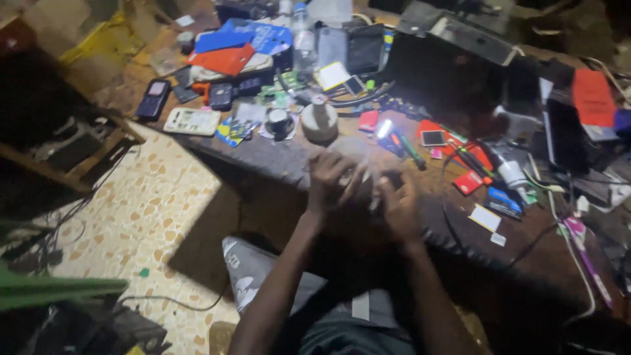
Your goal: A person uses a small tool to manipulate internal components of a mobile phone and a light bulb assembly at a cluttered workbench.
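My left hand (332, 181) and my right hand (399, 205) are raised together over the front edge of a cluttered wooden workbench (276, 158). Between them sits a small pale object (365, 182), blurred, that both hands' fingers close around; I cannot tell what it is. A small bright light (384, 128) glows on the bench just beyond my hands. A pale round bottle-like thing (319, 120) stands to the left of it.
The bench holds old mobile phones (152, 98), a white handset (192, 121), red and blue cards (227, 58), a small phone (433, 137), pens, cables and a plastic bottle (303, 39). A wooden stool (72, 141) stands at left on the patterned tile floor (151, 210).
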